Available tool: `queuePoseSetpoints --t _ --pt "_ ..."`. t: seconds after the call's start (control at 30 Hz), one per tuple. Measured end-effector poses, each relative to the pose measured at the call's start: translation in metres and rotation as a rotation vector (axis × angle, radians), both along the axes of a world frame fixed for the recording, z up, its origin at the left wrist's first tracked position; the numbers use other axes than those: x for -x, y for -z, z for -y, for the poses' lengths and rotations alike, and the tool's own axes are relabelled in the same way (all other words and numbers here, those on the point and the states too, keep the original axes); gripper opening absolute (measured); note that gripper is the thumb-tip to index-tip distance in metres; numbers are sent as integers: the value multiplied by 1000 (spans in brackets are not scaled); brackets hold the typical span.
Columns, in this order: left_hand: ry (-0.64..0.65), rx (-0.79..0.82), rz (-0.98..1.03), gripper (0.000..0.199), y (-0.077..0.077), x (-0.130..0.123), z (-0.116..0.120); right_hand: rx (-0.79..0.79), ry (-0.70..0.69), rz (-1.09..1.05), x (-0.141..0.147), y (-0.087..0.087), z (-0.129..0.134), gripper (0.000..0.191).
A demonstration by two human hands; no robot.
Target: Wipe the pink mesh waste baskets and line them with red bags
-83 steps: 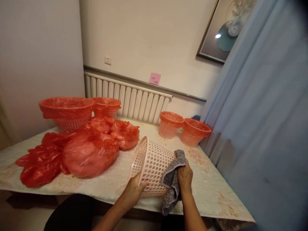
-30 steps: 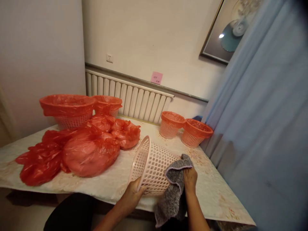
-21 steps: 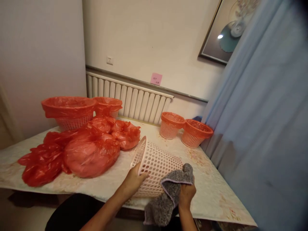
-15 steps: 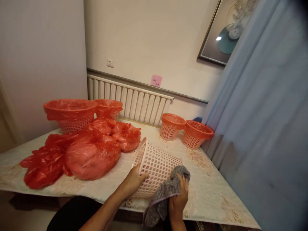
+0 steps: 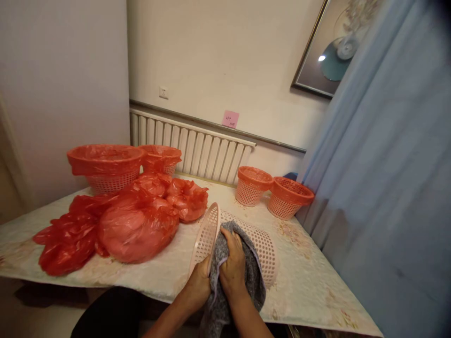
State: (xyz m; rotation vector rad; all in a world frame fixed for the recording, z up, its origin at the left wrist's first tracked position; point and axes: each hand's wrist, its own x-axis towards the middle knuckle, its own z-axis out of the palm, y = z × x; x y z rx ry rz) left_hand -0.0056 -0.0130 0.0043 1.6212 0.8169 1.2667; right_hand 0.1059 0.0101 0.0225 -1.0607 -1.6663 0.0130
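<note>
Radiator [image 5: 192,150] and curtain [image 5: 380,164] (pale blue) suggest a home.

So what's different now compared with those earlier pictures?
The right hand has moved left with the gray cloth, from the basket's base end to its side near the rim, close to the left hand. Nothing was newly grasped or let go. The left hand still grips the tipped pink basket by its rim; the red bags and lined baskets stayed put.

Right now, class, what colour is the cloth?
The cloth is mottled grey, purplish-edged; see the head view.
</note>
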Motion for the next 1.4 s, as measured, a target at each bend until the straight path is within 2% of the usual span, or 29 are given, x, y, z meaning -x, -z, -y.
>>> queuePoseSetpoints --t 0.1,0.2,0.37,0.5,0.6,0.73,0.8,0.93,1.0,1.1,1.23,1.33,1.4 --pt "-60 38 -20 36 10 -4 3 128 55 -51 -19 -11 -20 52" --pt "-89 78 -71 33 15 -7 5 262 173 -92 -52 -14 -37 53" --pt "-107 97 -125 29 13 -5 5 352 368 -157 -120 5 -54 51" --pt "-120 87 -144 31 13 -3 -1 399 473 -376 -149 26 -47 53" --pt "-102 88 -145 32 17 -1 -5 361 542 -524 -145 40 -32 54" --pt "-72 90 -136 33 19 2 -9 251 622 -532 -114 62 -7 55" --pt "-73 92 -147 33 18 1 -11 180 576 -472 -92 75 5 53" --pt "-79 83 -125 31 18 -3 -11 60 319 -278 -45 87 26 40" --pt "-45 76 -73 29 20 -3 -10 -22 169 -161 -24 82 33 37" --pt "-24 70 -29 23 23 -2 -6 -114 -8 -38 -2 63 36 36" --pt "-27 58 -22 20 28 0 0 -121 -21 28 7 29 21 42" --pt "2 24 -52 24 33 -1 4 -39 -32 44 1 1 -1 46" --pt "-22 23 -89 27 38 -1 7 45 -27 43 -10 -17 -19 47"
